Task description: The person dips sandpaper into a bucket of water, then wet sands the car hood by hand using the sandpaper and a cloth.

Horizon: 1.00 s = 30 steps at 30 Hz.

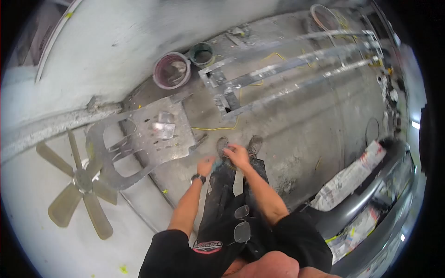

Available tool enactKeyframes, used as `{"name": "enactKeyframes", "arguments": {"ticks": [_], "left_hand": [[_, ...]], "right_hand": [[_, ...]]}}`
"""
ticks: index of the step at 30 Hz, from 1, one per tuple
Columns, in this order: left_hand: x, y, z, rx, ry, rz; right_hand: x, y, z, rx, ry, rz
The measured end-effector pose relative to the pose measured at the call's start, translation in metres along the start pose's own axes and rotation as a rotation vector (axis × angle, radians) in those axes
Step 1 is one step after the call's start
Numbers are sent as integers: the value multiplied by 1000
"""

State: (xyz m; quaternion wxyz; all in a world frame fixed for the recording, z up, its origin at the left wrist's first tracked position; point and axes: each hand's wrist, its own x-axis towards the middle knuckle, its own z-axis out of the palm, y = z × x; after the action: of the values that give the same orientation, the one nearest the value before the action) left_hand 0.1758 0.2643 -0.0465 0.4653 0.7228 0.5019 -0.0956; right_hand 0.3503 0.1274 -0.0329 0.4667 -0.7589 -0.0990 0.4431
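The bluish material (216, 164), small and too blurred to identify, shows beside the left hand (206, 165), on the side toward the right hand (238, 156). Whether either hand grips it cannot be told. The hands are close together but apart, above the dark trousers (221, 185) and near the worn shoes (254, 145); the right hand's fingers are bent toward the left hand. A dark watch (199, 178) circles the left wrist.

With the grey slotted chair (147, 139) as landmark, the hands are to its right in the view. Clear plastic packaging (164, 125) rests on the chair. Left of the chair is a fan (83, 180) with broad, tan blades. Beyond the chair, along the wall (120, 51), stand a pink-lined bucket (171, 70) and a green bucket (201, 54), side by side. Farther right lies a long metal frame (278, 69), with a yellow cord (215, 129) running from near the chair toward it over the concrete floor (296, 139).

Well to the chair's right, printed paper (347, 180) covers part of a dark, curved panel (340, 215); its print cannot be read. Glasses (242, 231) hang at the black shirt (296, 241), which bears a red-and-white emblem (207, 247) with illegible lettering.
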Motion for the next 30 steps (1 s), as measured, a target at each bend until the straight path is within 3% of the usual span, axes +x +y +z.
{"name": "enactKeyframes", "arguments": {"ticks": [1,3,5,6,7,9,10,11,12,13,15,16,18,20,22,23,25,27,30], "left_hand": [[19,27,-8,2,-8,16],[88,28,-3,-47,20,264],[149,47,-4,-55,-61,253],[172,64,-2,-234,-119,190],[188,78,-3,-411,-171,112],[223,95,-11,-584,-319,-9],[237,103,-13,-663,-397,-74],[246,108,-11,-625,-391,-96],[253,112,-10,-587,-380,-119],[255,114,-11,-552,-357,-143],[257,125,-22,-337,-375,-143],[261,119,-27,-273,-372,-136],[280,124,-32,-256,-334,-99],[290,116,-40,-299,-309,-74],[292,128,-51,-552,-426,-75],[303,125,-48,-605,-298,-48],[337,132,-58,-528,-438,-103],[348,136,-58,-453,-462,-124],[359,140,-61,-472,-530,-147]], "right_hand": [[-26,26,-32,-206,71,71],[-100,89,-95,-180,195,193],[-196,141,-140,-263,332,517],[-250,154,-150,-324,410,568],[-303,218,-144,-303,532,568],[-407,261,-114,-498,554,638],[-459,299,-83,-180,602,691],[-497,305,-47,-164,608,806],[-534,315,-5,-378,600,736],[-569,340,34,-516,349,709],[-605,371,139,-310,351,927],[-615,367,181,-217,357,1038],[-600,377,188,-169,334,1004],[-605,339,215,-81,333,1022],[-593,298,240,30,395,1058],[-594,291,236,55,462,918],[-593,267,241,161,547,938],[-585,237,238,334,565,1243],[-578,210,260,301,513,1156]]}}
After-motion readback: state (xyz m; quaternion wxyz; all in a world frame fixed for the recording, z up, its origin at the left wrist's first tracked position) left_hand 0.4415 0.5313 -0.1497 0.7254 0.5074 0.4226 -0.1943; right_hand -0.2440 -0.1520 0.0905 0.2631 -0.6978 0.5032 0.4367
